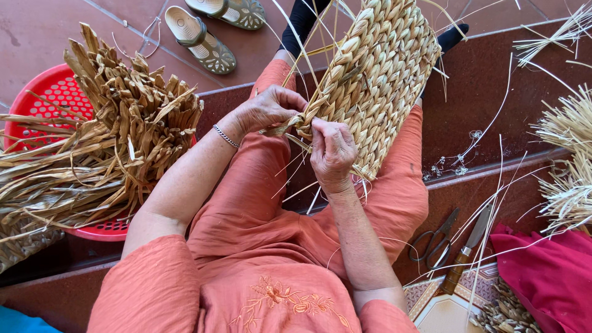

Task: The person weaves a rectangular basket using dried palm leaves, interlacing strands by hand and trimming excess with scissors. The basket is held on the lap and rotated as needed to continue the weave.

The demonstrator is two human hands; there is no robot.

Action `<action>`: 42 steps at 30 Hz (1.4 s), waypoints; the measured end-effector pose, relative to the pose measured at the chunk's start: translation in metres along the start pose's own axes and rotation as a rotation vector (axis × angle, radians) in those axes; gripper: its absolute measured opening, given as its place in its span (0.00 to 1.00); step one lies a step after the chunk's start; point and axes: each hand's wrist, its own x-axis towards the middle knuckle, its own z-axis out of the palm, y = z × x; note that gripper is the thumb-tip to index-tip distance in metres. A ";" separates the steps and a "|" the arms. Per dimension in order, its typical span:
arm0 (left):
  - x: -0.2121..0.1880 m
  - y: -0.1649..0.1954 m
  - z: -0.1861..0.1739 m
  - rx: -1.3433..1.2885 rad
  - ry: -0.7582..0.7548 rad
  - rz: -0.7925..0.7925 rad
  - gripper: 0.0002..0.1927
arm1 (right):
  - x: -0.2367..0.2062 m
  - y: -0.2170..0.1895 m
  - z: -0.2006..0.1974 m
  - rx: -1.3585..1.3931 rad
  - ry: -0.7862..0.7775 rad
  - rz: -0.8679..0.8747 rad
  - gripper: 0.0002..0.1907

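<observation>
Where the view begins at the left, a red perforated basket (46, 92) sits on the tiled floor and holds a thick bundle of dried flat fibre strips (111, 148), stacked within arm's reach so that fresh strands can be drawn without rising. A pair of sandals (213, 31) lies on the floor beyond the basket.

At the centre, the seated person in an orange garment supports a woven mat panel (376, 80) across the lap, tilted away from the body so that the working edge faces the hands. The left hand (268, 110), with a metal bracelet (226, 136) on its wrist, is closed around a loose strand (280, 128) at the panel's lower corner, holding it taut against the weave. The right hand (333, 154) is pinched on the panel's edge just beside the left, its fingers pressing the braid so that it does not loosen. The two hands nearly touch at the corner.

To the right, thin stray fibres (493, 203) trail over the dark red step. Scissors (435, 237) and a knife with a wooden handle (465, 253) lie side by side near the right knee, ready for trimming. A crimson cloth (549, 271) and further pale straw bundles (570, 160) occupy the far right.
</observation>
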 end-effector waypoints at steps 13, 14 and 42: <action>0.003 0.007 0.000 0.155 0.047 -0.027 0.12 | 0.009 0.011 0.002 0.255 -0.100 0.397 0.14; 0.003 0.008 0.001 0.159 0.040 -0.030 0.12 | 0.009 0.013 0.005 0.282 -0.108 0.451 0.14; 0.005 0.009 0.022 0.009 0.053 0.027 0.07 | 0.019 0.040 -0.016 0.669 -0.333 0.829 0.11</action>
